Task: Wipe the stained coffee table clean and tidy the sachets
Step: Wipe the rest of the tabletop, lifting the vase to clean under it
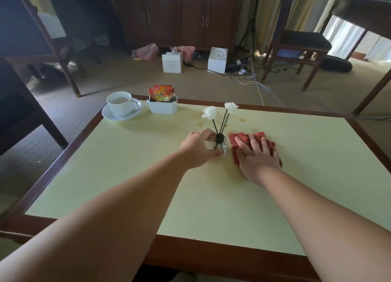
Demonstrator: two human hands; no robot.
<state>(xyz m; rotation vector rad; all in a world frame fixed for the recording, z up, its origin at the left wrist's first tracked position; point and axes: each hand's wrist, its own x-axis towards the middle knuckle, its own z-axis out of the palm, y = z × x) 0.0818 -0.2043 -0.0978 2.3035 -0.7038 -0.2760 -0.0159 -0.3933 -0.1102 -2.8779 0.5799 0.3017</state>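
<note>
Orange sachets [162,93] bear blurred, unreadable print.

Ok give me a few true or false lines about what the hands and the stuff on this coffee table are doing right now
1. The right hand lies flat on the red waffle-weave cloth. True.
2. The left hand holds the white cup. False: its grip is on the small clear glass diffuser bottle with black reeds and white flowers.
3. The orange sachets stand in the white rectangular holder. True.
4. The white cup sits straight on the table. False: it sits on a white saucer.
5. Brownish stains show on the pale tabletop beyond the cloth. True.
</note>
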